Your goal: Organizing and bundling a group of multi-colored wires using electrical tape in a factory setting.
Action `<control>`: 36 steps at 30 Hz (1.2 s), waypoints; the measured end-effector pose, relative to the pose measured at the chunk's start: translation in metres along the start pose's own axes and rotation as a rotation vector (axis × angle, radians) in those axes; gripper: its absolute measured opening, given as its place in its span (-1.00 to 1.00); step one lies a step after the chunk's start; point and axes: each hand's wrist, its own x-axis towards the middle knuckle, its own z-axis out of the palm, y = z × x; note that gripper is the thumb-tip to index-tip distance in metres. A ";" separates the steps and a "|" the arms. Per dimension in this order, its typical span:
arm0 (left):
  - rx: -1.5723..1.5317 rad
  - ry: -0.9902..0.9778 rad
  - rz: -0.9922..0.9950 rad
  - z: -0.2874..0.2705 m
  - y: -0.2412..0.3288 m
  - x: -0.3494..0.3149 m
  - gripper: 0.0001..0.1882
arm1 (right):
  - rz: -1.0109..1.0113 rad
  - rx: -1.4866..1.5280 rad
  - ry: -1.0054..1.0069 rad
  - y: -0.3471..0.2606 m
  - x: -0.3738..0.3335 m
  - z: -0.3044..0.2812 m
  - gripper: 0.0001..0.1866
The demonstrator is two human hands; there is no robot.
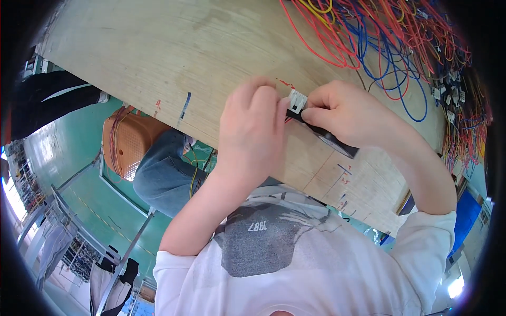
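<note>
A small white plastic connector [297, 101] is between my two hands, over the wooden tabletop. My right hand [342, 113] is closed, thumb and fingers pinching the connector's right edge. A black piece with a grey oval part, perhaps a roll of tape [337, 145], extends from below these fingers toward the lower right. Beside the connector's left side, my left hand [253, 121] has its fingers curled in, the fingertips mostly hidden. Short thin red wires [288, 120] show just under the connector, by the left fingers. What the left fingers grip is hidden.
Tangled red, blue and yellow wires [390, 47] cover the table's far right. Pen marks [342, 174] are on the tabletop [158, 47]. Left of the table are an orange plastic stool [126, 145], metal frame bars [124, 192] and a person's dark-clothed leg [52, 100] on the green floor.
</note>
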 end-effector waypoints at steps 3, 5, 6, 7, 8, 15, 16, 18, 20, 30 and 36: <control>-0.322 -0.077 -0.364 -0.012 0.007 -0.007 -0.90 | -0.126 0.108 0.026 0.006 -0.009 0.001 -0.75; -0.751 -0.106 -0.722 -0.023 0.011 -0.009 -0.90 | -0.141 0.225 0.066 0.000 -0.022 0.004 -0.78; -0.971 -0.120 -0.897 -0.028 0.013 -0.012 -0.90 | -0.149 0.215 0.067 -0.005 -0.028 0.004 -0.78; -1.052 -0.087 -0.854 -0.031 0.014 -0.017 -0.90 | -0.146 0.222 0.070 -0.010 -0.035 0.003 -0.80; -1.056 -0.080 -0.846 -0.035 0.017 -0.019 -0.90 | -0.139 0.230 0.078 -0.015 -0.041 0.003 -0.82; -1.663 0.014 -0.921 -0.058 0.033 -0.032 -0.83 | -0.399 0.206 0.116 -0.026 -0.053 0.019 -0.85; -1.665 0.012 -0.962 -0.059 0.034 -0.033 -0.83 | -0.493 0.153 0.325 -0.023 -0.049 0.027 -0.84; -1.662 0.026 -0.996 -0.065 0.035 -0.036 -0.84 | -0.600 0.094 0.529 -0.030 -0.050 0.029 -0.81; -1.658 0.086 -0.984 -0.070 0.039 -0.038 -0.84 | -0.399 0.601 0.190 -0.044 -0.058 0.021 -0.78; -2.047 -0.118 -1.067 -0.090 0.028 -0.063 -0.73 | -0.440 0.713 -0.079 -0.084 -0.057 0.037 -0.82; -1.793 -0.289 -1.097 -0.086 0.024 -0.085 -0.65 | -0.498 0.636 -0.086 -0.104 -0.073 0.051 -0.81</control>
